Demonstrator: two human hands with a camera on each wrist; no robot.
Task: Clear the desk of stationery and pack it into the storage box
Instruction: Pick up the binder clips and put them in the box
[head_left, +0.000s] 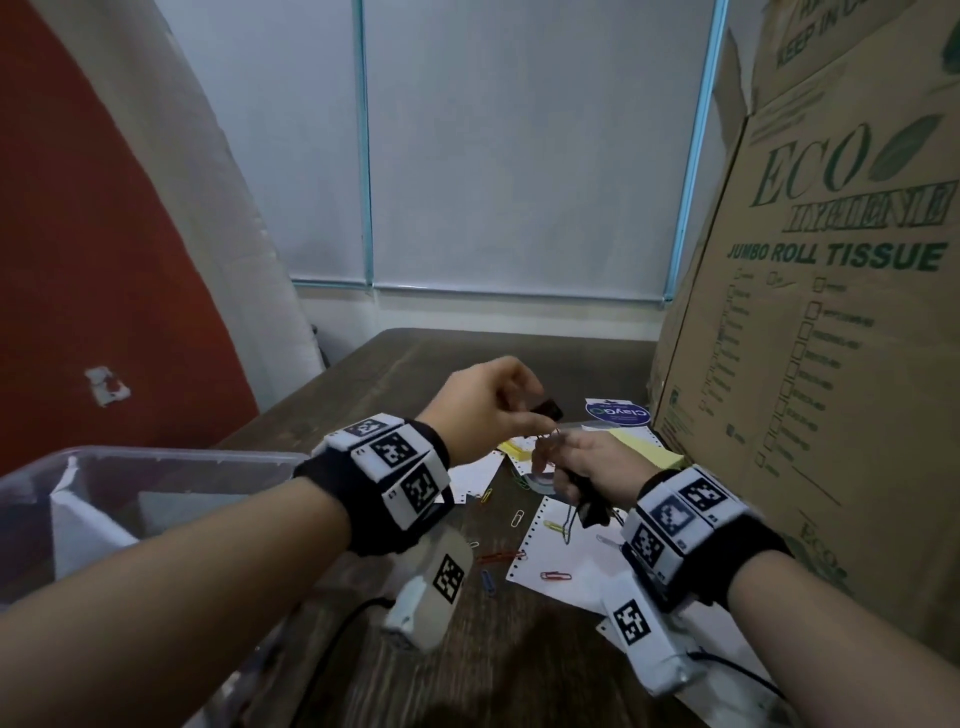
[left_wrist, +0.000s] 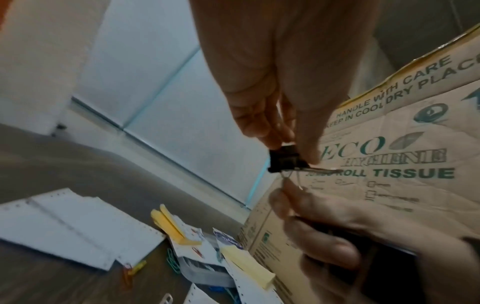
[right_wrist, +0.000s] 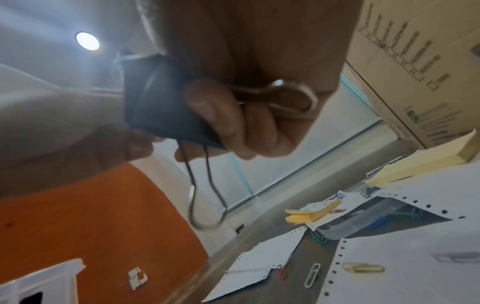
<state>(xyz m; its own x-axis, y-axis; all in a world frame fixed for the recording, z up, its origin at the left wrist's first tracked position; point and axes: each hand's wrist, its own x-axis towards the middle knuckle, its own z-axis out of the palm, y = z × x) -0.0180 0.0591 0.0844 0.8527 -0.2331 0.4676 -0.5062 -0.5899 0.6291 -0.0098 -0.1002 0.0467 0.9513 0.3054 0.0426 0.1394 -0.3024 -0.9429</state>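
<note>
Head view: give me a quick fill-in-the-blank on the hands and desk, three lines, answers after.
1. The left hand pinches a small ____ binder clip.
2. The right hand grips a larger binder clip with wire ____.
3. The clear storage box sits on the person's ____ side.

Answers: black; handles; left

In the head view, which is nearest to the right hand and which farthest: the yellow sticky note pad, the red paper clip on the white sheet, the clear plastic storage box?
From the right hand:
1. Yellow sticky note pad, just beyond it, beside the cardboard carton.
2. Red paper clip, below it on the white perforated sheet.
3. Clear plastic storage box, far at the left.
</note>
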